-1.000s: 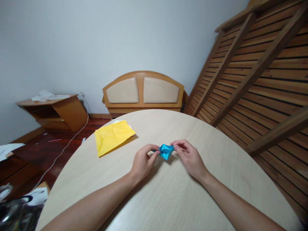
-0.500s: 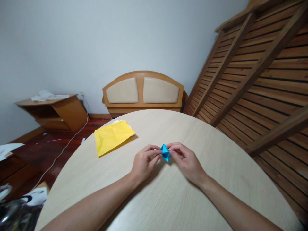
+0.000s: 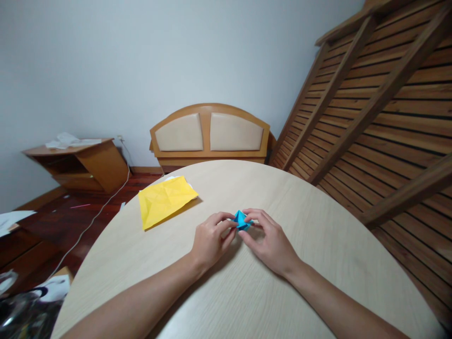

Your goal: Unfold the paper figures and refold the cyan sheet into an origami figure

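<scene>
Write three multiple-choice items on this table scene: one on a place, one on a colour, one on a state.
1. Where does the yellow paper lie?
A. on the round table, left of the hands
B. on the floor
C. under the right hand

2. What colour is the folded paper piece between the hands?
A. red
B. blue
C. white

3. How is that piece held?
A. it lies untouched
B. by the left hand alone
C. pinched by fingertips of the left hand and right hand

Key: 1 A, it rests near the table's far left edge. 2 B, bright blue shows between the fingertips. 3 C, both hands' fingertips close on it.
</scene>
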### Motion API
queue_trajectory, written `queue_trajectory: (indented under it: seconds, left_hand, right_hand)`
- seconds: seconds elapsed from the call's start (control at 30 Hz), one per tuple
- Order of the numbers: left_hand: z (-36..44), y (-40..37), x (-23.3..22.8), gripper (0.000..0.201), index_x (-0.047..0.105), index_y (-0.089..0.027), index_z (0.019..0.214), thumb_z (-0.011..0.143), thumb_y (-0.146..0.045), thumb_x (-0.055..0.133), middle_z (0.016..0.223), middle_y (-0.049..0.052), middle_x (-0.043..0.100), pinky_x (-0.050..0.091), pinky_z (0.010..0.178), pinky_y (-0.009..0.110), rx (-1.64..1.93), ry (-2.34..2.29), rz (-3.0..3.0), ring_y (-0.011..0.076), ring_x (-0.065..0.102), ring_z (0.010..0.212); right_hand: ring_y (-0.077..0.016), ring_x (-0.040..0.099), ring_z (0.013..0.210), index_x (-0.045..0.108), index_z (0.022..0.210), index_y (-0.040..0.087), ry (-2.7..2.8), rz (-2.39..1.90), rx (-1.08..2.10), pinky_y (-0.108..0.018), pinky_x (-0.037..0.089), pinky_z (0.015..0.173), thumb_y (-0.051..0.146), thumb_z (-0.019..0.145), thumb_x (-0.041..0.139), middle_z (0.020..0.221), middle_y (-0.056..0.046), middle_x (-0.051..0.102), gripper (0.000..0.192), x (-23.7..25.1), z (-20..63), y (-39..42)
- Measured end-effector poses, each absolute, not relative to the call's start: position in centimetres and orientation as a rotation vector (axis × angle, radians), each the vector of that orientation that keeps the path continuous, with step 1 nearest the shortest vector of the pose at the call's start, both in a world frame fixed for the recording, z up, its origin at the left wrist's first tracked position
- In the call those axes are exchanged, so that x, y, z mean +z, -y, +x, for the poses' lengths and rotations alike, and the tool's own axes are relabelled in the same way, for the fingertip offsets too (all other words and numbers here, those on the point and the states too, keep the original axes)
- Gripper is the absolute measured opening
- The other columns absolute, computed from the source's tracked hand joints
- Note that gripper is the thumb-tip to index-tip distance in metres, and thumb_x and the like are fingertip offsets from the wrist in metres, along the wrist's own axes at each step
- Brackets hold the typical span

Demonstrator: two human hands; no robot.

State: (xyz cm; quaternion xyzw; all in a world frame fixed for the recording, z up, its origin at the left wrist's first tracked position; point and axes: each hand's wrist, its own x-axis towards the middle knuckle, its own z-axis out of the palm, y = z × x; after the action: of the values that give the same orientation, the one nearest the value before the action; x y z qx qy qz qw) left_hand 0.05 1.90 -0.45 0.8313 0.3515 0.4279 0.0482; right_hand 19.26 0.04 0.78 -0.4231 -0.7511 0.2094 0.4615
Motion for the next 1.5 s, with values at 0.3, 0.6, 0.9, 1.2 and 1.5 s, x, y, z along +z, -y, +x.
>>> queue_trajectory:
  seconds: [0.3, 0.6, 0.9, 1.2, 1.5]
  left_hand:
    - [-0.04, -2.00, -0.45, 0.016, 0.071, -0.022, 0.099, 0.088, -0.014, 0.062, 0.103, 0.007, 0.072, 0.058, 0.073, 0.032, 1.354, -1.069, 2.640, 0.0196, 0.068, 0.088]
    - [-0.16, -2.23, -0.83, 0.022, 0.071, -0.023, 0.105, 0.089, -0.013, 0.061, 0.120, 0.008, 0.069, 0.059, 0.071, 0.033, 1.329, -1.128, 2.627, 0.0190, 0.067, 0.085]
    - [-0.44, -2.48, -0.76, 0.031, 0.068, -0.026, 0.119, 0.093, -0.013, 0.058, 0.116, 0.007, 0.071, 0.058, 0.079, 0.037, 1.327, -1.084, 2.613, 0.0201, 0.066, 0.093]
    - [-0.20, -2.17, -0.80, 0.031, 0.070, -0.027, 0.119, 0.093, -0.015, 0.058, 0.110, 0.009, 0.067, 0.058, 0.074, 0.033, 1.326, -1.074, 2.592, 0.0190, 0.065, 0.091]
    - [0.07, -1.92, -0.34, 0.015, 0.070, -0.020, 0.102, 0.094, -0.016, 0.059, 0.105, 0.009, 0.071, 0.059, 0.081, 0.033, 1.387, -0.941, 2.461, 0.0189, 0.069, 0.094]
  right_hand:
    - [-0.0211, 0.069, 0.103, 0.056, 0.124, 0.025, 1.725, -1.138, 0.702, -0.038, 0.057, 0.091, 0.022, 0.091, 0.059, 0.119, -0.007, 0.068, 0.034, 0.38, 19.12, 0.02]
    - [-0.0229, 0.064, 0.114, 0.060, 0.125, 0.023, 1.704, -1.077, 0.721, -0.041, 0.053, 0.098, 0.020, 0.090, 0.056, 0.127, -0.009, 0.066, 0.035, 0.69, 19.24, -0.19]
    - [-0.0230, 0.057, 0.127, 0.072, 0.107, 0.025, 1.751, -0.987, 0.724, -0.046, 0.042, 0.111, 0.021, 0.094, 0.051, 0.132, -0.007, 0.066, 0.025, 0.61, 19.83, -0.61]
    - [-0.0239, 0.061, 0.123, 0.072, 0.100, 0.026, 1.817, -1.051, 0.554, -0.047, 0.046, 0.108, 0.020, 0.092, 0.057, 0.130, -0.007, 0.068, 0.018, 0.91, 19.52, -0.27]
    - [-0.0238, 0.062, 0.122, 0.069, 0.093, 0.026, 1.831, -1.103, 0.485, -0.046, 0.048, 0.105, 0.021, 0.093, 0.060, 0.127, -0.005, 0.069, 0.010, 0.58, 19.67, -0.33]
